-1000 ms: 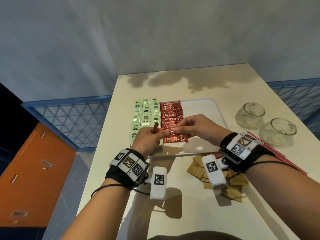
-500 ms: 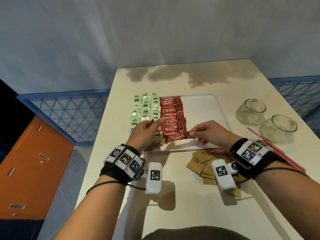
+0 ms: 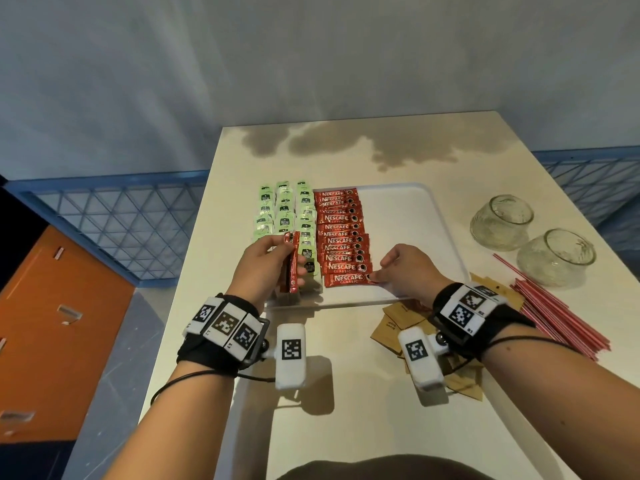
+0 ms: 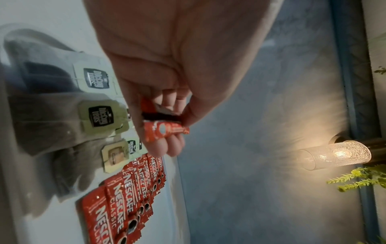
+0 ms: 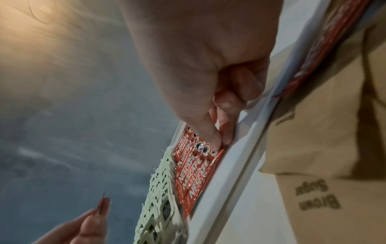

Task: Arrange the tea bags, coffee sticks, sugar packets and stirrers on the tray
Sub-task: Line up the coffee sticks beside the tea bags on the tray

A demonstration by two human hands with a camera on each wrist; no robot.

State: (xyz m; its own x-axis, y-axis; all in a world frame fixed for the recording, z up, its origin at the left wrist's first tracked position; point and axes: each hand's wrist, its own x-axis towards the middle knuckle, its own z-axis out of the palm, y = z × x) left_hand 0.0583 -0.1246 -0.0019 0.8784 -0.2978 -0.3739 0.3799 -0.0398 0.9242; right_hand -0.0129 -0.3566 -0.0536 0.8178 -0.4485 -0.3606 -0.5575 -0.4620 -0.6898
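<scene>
Left hand (image 3: 266,261) grips spare Nescafé sticks (image 3: 292,263); right hand (image 3: 403,268) pinches the front stick's end (image 3: 346,279) on the tray (image 3: 408,216). Light, floppy, slick foil: pinch ends.

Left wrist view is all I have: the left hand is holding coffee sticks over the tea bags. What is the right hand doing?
Observer: The right hand pinches the end of the nearest coffee stick in the row on the tray.
Operator: Are the sugar packets on the tray?
Observer: No, the brown sugar packets lie on the table in front of it.
Operator: And the stirrers?
Observer: The red stirrers lie on the table right of the tray, near two glass jars.
</scene>
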